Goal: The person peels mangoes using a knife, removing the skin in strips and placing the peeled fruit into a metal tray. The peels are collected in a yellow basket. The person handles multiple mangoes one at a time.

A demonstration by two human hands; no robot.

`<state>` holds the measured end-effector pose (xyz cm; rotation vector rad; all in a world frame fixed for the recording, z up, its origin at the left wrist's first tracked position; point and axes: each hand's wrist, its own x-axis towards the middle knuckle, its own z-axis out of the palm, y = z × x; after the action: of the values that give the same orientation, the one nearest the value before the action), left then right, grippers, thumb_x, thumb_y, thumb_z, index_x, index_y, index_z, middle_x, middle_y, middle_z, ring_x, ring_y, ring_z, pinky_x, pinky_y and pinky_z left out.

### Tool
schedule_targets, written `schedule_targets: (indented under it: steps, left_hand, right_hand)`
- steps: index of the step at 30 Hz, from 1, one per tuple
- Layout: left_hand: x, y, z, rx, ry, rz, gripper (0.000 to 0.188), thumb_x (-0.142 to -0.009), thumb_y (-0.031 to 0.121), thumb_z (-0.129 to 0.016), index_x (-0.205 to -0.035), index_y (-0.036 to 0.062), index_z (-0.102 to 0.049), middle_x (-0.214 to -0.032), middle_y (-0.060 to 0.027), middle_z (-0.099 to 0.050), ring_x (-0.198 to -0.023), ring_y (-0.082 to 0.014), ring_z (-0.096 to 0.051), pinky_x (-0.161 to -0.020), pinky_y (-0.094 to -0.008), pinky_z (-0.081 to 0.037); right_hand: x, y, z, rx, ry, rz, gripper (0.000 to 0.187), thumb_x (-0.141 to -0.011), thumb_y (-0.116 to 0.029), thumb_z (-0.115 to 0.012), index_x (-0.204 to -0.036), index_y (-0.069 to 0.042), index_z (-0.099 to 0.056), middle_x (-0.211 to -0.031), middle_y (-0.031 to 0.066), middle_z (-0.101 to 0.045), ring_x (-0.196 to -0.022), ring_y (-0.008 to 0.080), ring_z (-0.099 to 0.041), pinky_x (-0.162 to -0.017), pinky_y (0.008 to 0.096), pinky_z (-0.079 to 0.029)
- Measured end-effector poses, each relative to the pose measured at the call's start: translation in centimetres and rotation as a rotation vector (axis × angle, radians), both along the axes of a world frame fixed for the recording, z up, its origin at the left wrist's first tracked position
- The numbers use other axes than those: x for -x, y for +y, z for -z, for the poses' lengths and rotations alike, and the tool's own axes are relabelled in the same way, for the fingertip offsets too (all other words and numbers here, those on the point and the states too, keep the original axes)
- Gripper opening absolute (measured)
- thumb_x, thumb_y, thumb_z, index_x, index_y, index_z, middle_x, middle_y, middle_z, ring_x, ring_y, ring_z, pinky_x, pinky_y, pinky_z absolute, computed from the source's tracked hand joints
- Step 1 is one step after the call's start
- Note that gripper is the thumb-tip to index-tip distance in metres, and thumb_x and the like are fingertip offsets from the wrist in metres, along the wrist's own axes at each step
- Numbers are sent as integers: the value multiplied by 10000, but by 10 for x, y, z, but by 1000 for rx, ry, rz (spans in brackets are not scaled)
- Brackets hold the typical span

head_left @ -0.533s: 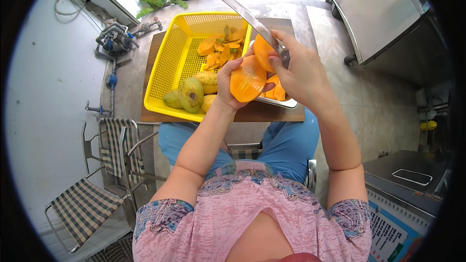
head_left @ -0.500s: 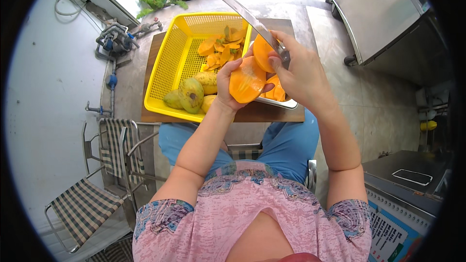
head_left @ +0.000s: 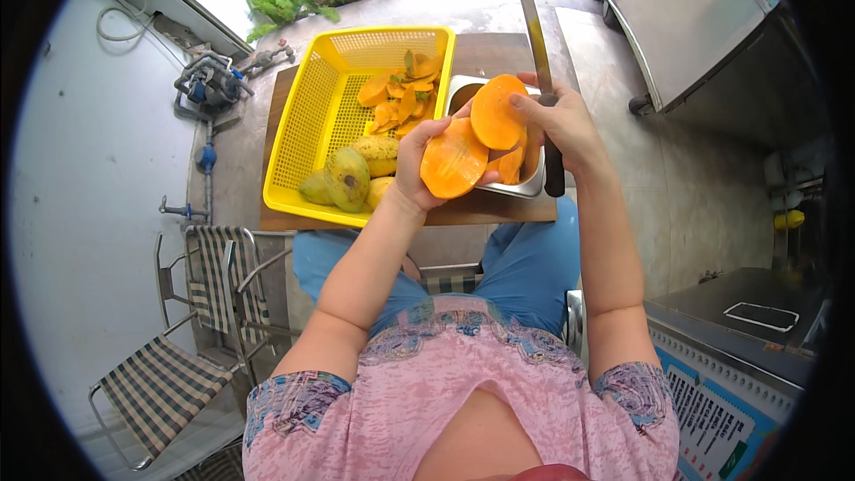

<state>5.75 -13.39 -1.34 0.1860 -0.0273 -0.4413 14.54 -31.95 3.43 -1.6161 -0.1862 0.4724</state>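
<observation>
My left hand (head_left: pixel 419 165) cups a peeled, cut orange mango (head_left: pixel 454 158), its flat cut face turned up and showing a pale streaked middle. Beside it, my right hand (head_left: pixel 570 125) pinches a cut mango slice (head_left: pixel 500 110) between thumb and fingers. The same hand also keeps a long knife (head_left: pixel 534 31), blade pointing away and black handle lying along the palm. Both hands are over a metal tray (head_left: pixel 537 180) that contains orange mango pieces (head_left: pixel 508 167), partly hidden by the hands.
A yellow plastic basket (head_left: pixel 283 165) on the wooden table (head_left: pixel 508 211) holds orange peelings (head_left: pixel 405 98) and several whole yellow-green mangoes (head_left: pixel 347 178). A checked folding chair (head_left: pixel 165 383) stands at left. To the right are a metal cabinet (head_left: pixel 686 18) and a dark counter (head_left: pixel 726 303).
The slice has come away from the mango in my left hand. My right hand has moved right and turned the knife, so its blade now points away instead of to the far left.
</observation>
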Motion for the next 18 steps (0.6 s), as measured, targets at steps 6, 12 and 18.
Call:
schedule_targets:
  steps: [6,12,18]
  left_hand:
    - [0,2,-4,-222,188,15,515,-886,276,-478,-1350,75,-381,-1360,-178,-409,-1238,-355,-435,-867,-540,-499]
    - [4,-4,-7,-425,285,18,482,-884,262,-488,-1315,61,-414,-1308,-180,-448,-1179,-365,-492,-878,-534,-495]
    - [7,-7,-3,-497,317,-49,542,-878,256,-477,-1339,18,-318,-1317,-250,-412,-1187,-406,-472,-901,-507,-494]
  right_hand:
    - [-8,-6,17,130,-48,34,562,-726,-128,-750,-1199,61,-512,-846,81,-609,-662,117,-594,-525,229,-477]
    - [-12,-11,42,213,-293,90,437,-727,-71,-672,-1123,65,-547,-806,100,-649,-690,161,-631,-648,277,-513]
    - [-13,-18,46,328,-325,155,395,-778,-103,-645,-1127,57,-552,-755,73,-665,-662,122,-628,-588,259,-483]
